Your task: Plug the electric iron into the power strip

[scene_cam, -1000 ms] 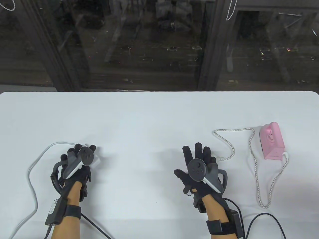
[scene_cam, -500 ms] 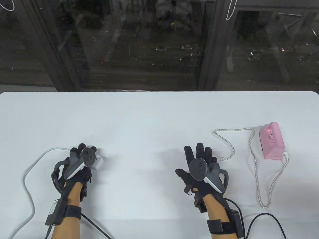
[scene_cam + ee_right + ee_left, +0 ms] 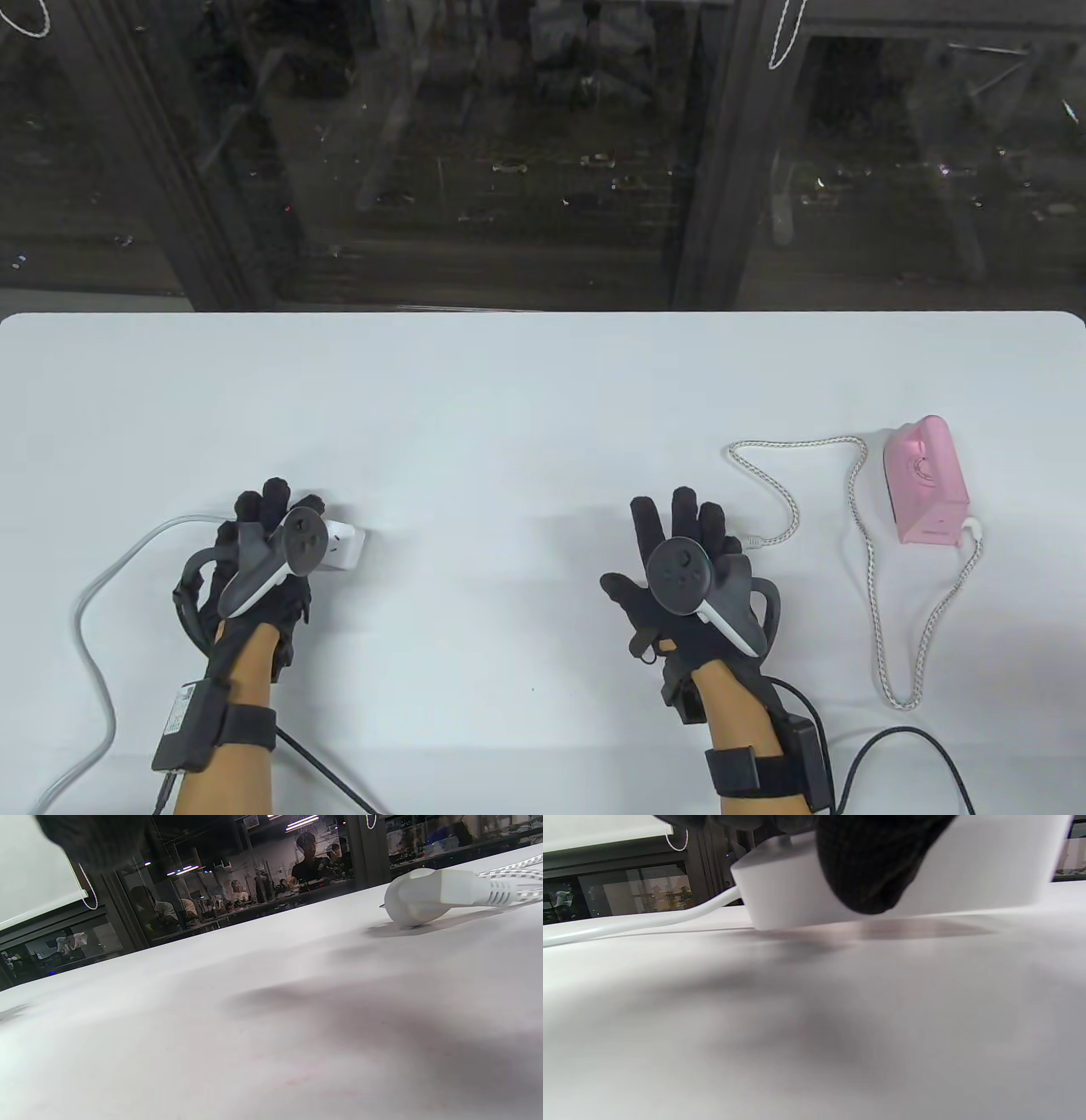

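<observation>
Left hand [image 3: 263, 560] has slid power strip [image 3: 346, 548] rightward.

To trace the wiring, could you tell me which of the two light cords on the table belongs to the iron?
The braided cord on the right, looping from the pink iron; the smooth cord runs leftward.

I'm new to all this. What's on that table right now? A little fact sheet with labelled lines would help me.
Left hand: grips the white power strip, which appears tilted, one end off the table
Right hand: fingers spread, holds nothing
Plug: lies on the table, just beyond the right hand, not inserted
Iron: pink, at the table's right
Braided cord: loops from iron to plug
</observation>
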